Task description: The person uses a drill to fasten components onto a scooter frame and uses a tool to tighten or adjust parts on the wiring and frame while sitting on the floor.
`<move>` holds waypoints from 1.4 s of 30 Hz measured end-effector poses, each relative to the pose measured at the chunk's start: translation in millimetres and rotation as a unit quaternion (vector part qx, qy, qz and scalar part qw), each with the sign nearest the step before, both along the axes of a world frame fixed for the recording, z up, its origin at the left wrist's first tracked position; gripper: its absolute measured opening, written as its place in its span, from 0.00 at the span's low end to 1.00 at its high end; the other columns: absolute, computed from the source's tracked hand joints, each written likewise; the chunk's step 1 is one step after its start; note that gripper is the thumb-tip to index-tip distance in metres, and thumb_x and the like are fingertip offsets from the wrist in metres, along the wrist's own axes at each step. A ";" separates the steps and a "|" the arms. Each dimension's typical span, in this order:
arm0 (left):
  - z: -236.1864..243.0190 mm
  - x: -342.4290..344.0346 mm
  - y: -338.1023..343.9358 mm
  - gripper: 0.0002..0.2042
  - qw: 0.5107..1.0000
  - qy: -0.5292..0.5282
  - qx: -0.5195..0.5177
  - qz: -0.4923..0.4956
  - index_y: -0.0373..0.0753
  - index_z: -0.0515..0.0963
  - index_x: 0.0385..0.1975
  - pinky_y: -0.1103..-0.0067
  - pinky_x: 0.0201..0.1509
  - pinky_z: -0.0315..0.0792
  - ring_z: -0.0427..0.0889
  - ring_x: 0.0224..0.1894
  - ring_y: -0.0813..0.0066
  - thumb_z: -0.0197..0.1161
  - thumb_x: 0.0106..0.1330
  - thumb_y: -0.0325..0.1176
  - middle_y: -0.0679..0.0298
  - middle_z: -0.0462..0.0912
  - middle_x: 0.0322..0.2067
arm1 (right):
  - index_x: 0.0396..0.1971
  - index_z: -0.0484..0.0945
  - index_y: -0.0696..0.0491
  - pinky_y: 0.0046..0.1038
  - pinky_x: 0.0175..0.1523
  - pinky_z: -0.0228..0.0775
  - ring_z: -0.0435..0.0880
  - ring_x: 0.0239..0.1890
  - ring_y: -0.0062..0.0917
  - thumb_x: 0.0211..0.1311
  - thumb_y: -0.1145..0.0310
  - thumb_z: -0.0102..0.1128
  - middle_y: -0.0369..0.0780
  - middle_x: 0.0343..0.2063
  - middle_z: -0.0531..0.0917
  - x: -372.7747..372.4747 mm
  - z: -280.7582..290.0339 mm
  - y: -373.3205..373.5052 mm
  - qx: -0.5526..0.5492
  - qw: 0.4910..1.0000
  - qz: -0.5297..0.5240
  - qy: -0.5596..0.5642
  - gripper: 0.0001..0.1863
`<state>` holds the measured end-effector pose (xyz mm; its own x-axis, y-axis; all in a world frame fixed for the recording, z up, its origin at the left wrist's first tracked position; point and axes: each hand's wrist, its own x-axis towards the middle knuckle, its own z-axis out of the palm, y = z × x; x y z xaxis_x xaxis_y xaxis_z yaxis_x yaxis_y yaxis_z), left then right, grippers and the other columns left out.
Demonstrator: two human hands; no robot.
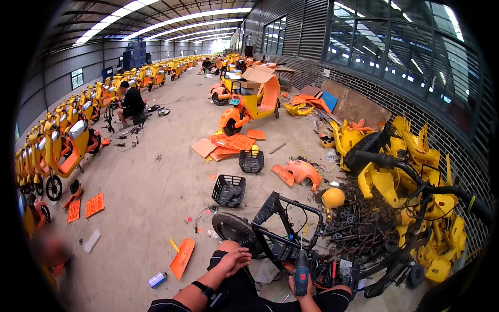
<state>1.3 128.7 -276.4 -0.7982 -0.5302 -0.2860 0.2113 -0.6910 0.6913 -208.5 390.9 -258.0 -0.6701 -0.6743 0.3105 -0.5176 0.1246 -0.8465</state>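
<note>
My right hand is wrapped round a blue and black cordless drill, low at the front. Its thin bit points up and away, over the bare black scooter frame before me; whether the tip touches anything I cannot tell. My left hand holds nothing, its fingers stretched out above my left knee. A black tyre lies just beyond that hand, at the frame's left side. Small tools and dark parts crowd the floor beside the drill, too cluttered to tell apart.
A heap of dark metal parts and yellow body panels fills the right. Black baskets and orange panels lie ahead and left. A seated person works near rows of yellow scooters.
</note>
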 end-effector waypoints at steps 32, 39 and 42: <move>8.1 -9.9 7.8 0.17 1.000 -0.012 -0.014 -0.005 0.38 0.70 0.62 0.67 0.57 0.77 0.81 0.51 0.67 0.53 0.76 0.34 0.59 0.82 0.49 | 0.55 0.77 0.57 0.34 0.48 0.76 0.82 0.42 0.26 0.67 0.64 0.69 0.37 0.38 0.83 -11.2 -33.4 1.6 -0.003 0.986 0.058 -0.157 0.21; 7.2 -8.9 8.6 0.17 1.000 -0.006 -0.014 -0.005 0.38 0.70 0.62 0.68 0.58 0.77 0.81 0.51 0.67 0.53 0.77 0.34 0.59 0.82 0.49 | 0.54 0.78 0.56 0.31 0.46 0.76 0.82 0.42 0.23 0.66 0.66 0.68 0.35 0.38 0.82 -8.8 -25.0 0.4 -0.007 0.986 0.063 -0.153 0.19; 12.8 -11.1 9.5 0.17 1.000 -0.011 -0.013 -0.008 0.37 0.70 0.61 0.69 0.58 0.77 0.82 0.51 0.67 0.53 0.77 0.33 0.59 0.82 0.49 | 0.53 0.78 0.56 0.30 0.45 0.76 0.82 0.41 0.23 0.67 0.66 0.68 0.35 0.38 0.83 -9.5 -29.9 0.9 -0.019 0.988 0.060 -0.145 0.18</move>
<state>-9.8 138.1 -263.7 -0.8006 -0.5243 -0.2900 0.1841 -0.6759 0.7136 -217.9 391.8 -287.9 -0.6505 -0.7457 0.1439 -0.2627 0.0432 -0.9639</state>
